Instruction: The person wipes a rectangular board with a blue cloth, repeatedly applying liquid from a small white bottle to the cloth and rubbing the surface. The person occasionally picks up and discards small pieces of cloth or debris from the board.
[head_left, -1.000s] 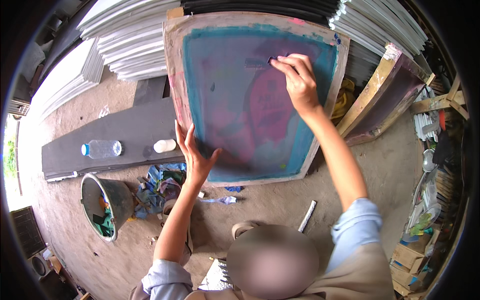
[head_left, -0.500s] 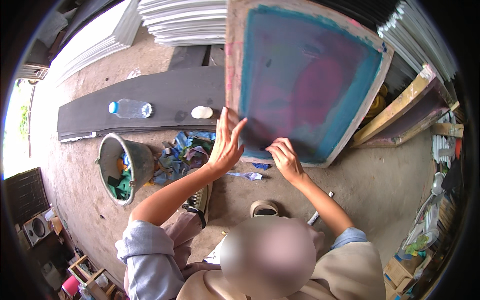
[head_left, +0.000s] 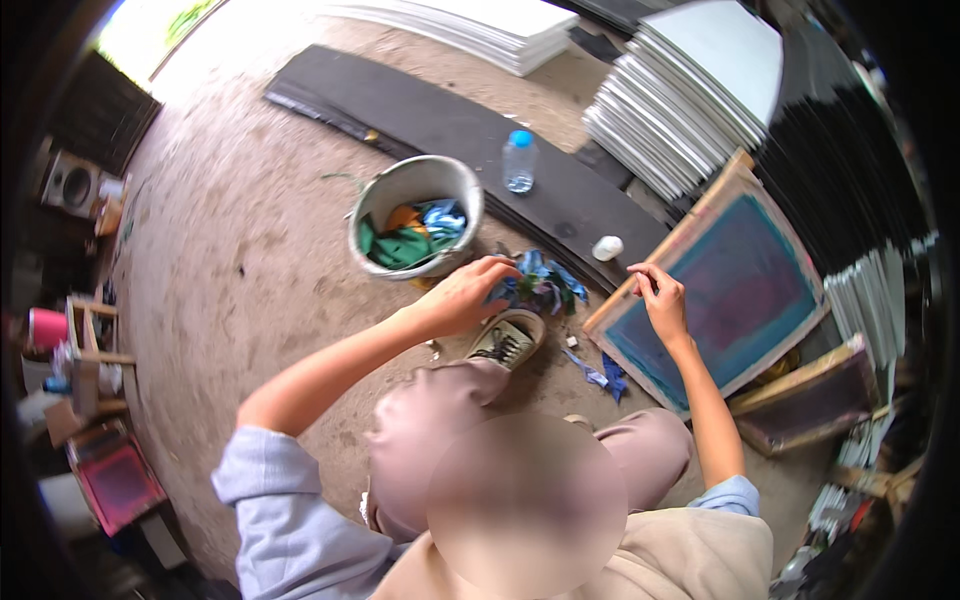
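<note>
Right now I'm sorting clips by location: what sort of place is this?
Probably a screen-printing workshop yard: a wooden-framed mesh screen stained blue and pink, stacks of white boards, a bucket of rags on bare ground.

1 clear plastic bottle (head_left: pixel 519 161), blue-capped, stands on the dark board (head_left: pixel 440 120).

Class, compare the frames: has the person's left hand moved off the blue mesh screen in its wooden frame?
Yes. The left hand has left the wood-framed blue screen and moved leftward to the blue rag scraps beside the grey bucket.
</note>
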